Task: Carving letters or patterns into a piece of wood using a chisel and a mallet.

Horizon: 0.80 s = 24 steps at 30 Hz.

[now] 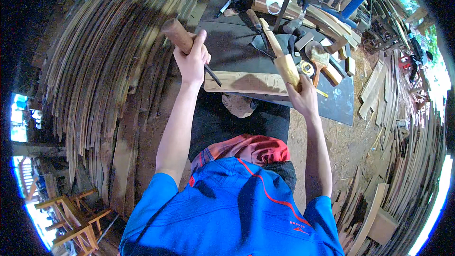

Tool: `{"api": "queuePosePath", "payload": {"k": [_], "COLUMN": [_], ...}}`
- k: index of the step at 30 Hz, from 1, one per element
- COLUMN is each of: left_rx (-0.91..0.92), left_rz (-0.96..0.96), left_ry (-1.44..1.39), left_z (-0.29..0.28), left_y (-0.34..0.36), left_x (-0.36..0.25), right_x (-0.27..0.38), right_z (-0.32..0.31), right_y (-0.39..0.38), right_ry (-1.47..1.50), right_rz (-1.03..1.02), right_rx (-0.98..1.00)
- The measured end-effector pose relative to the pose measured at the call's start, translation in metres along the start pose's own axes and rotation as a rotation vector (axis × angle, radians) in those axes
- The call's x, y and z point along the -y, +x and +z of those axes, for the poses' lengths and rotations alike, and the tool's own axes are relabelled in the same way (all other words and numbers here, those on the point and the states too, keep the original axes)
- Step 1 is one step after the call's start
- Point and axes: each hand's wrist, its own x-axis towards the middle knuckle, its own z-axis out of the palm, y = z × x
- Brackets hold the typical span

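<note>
My left hand (191,62) is closed around the wooden handle of a chisel (177,35). Its thin dark blade slants down to the left part of a pale wooden board (244,81), and I cannot tell whether the tip touches the wood. The board lies along the near edge of the dark worktable (222,33). Gripped in my right hand (304,97) is a wooden mallet (286,68), thick near my fingers and narrower toward its far end. It is held above the right part of the board.
Behind the mallet lie a wide brush (317,56), a tape measure (307,68), small wood blocks (304,41) and a white mask (273,1). Long stacked wood strips (109,57) rise on the left. More planks (412,161) stand on the right, and a wooden stool frame (71,218) sits lower left.
</note>
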Motion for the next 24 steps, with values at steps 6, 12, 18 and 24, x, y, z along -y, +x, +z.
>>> {"api": "queuePosePath", "payload": {"k": [6,12,18,24], "left_rx": [0.637,0.788,0.884,1.047], "left_rz": [-0.179,-0.312,-0.353,-0.433], "left_ry": [0.045,-0.02,0.058,0.16], "left_z": [-0.017,-0.003,0.0,0.011], "left_y": [0.013,0.035,0.033,0.024], "left_x": [0.004,0.014,0.008,0.005], "right_x": [0.014,0.014,0.017,0.022], "right_z": [0.023,0.037,0.041,0.041], "right_y": [0.014,0.016,0.013,0.012], "right_ry": [-0.189,-0.335,-0.378,-0.372], "right_rz": [-0.05,-0.171,-0.161,-0.124], "right_rx": [0.117,0.104,0.104,0.09]}}
